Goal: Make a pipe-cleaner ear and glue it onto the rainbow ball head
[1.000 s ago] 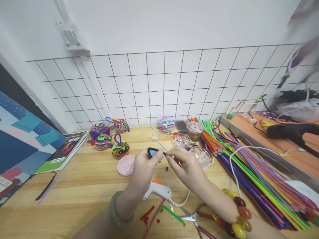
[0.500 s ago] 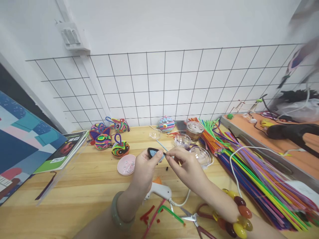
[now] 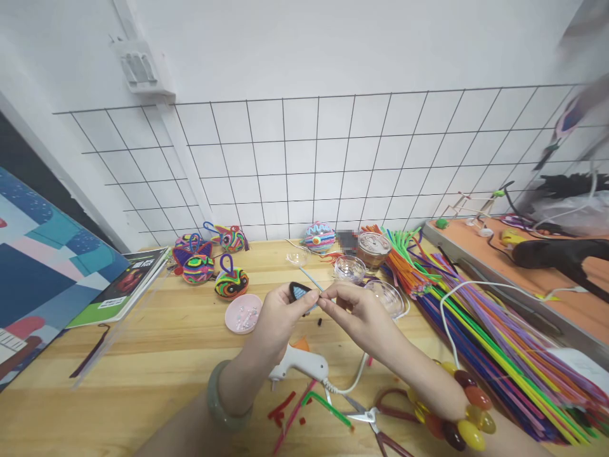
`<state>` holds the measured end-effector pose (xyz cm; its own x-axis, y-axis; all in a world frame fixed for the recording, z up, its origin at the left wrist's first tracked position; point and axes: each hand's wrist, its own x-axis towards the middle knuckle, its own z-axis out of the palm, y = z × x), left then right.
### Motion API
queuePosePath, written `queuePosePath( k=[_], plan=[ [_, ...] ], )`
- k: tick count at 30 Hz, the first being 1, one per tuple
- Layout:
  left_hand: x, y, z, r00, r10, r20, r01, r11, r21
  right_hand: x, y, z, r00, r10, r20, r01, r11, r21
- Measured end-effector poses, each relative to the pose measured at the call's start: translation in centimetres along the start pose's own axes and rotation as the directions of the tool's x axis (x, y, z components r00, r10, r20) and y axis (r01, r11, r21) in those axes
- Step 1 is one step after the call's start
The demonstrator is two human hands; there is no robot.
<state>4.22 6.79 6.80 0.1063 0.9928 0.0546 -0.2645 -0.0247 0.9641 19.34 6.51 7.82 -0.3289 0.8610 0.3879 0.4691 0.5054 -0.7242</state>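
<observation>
Where the hands meet: a small pointed piece [image 3: 298, 292], black at the rim and blue inside, held above the middle of the wooden surface [image 3: 166, 355].
Left hand [image 3: 276, 320]: thumb and forefinger pinch the piece by its rim; a pale green bangle [image 3: 223, 400] sits on the wrist.
Right hand [image 3: 359, 311]: fingertips pressed together on a thin light-blue fuzzy wire [image 3: 311, 281] just where it joins the piece; a bracelet of large amber beads [image 3: 457, 406] is on the wrist.
How the piece likely handles: very light, soft and fuzzy outside with a bendable wire core, so it should give under pressure. The rim looks like the safest place to grip, and the loose wire is best pinched close to the piece.
At 6 o'clock from the hands: a white glue gun [image 3: 302, 365], its cord running off to 3 o'clock, red scraps and scissors [image 3: 375, 422].
At 9 o'clock: a pink dish [image 3: 243, 313] of tiny beads.
At 10 to 11 o'clock: bright striped ornaments [image 3: 231, 282] and a book [image 3: 124, 285].
At 1 o'clock: clear bowls [image 3: 349, 268].
At 3 to 4 o'clock: a long heap of coloured fuzzy wires [image 3: 476, 317].
At 12 o'clock: a black wire grid [image 3: 333, 165] on a white wall.
Writing: the book cover carries print too small to read; no brand can be made out.
</observation>
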Motion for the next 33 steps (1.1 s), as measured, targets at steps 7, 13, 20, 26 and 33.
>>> queuePosePath(
  k=[7, 13, 20, 26, 33],
  plan=[
    [0.2, 0.7, -0.5, 0.998, -0.036, 0.052, 0.031, 0.995, 0.095, 0.1, -0.1, -1.0, 0.992, 0.052, 0.117, -0.045, 0.997, -0.063],
    [0.5, 0.7, -1.1, 0.974, -0.077, 0.212, -0.004, 0.934, 0.358, -0.1, -0.6, -1.9, 0.972, 0.056, 0.229, -0.022, 0.989, -0.148],
    [0.4, 0.8, -1.7, 0.942, -0.192, 0.276, 0.055, 0.898, 0.436, -0.4, -0.4, -1.9, 0.956, 0.076, 0.285, -0.018, 0.979, -0.202],
    [0.2, 0.8, -2.0, 0.924, -0.219, 0.313, 0.055, 0.887, 0.458, -0.6, 0.2, -1.5, 0.955, 0.049, 0.294, 0.025, 0.97, -0.243],
    [0.3, 0.6, -2.0, 0.95, -0.122, 0.286, -0.038, 0.868, 0.495, -0.5, 0.3, -1.4, 0.96, 0.023, 0.279, 0.047, 0.969, -0.241]
  ],
)
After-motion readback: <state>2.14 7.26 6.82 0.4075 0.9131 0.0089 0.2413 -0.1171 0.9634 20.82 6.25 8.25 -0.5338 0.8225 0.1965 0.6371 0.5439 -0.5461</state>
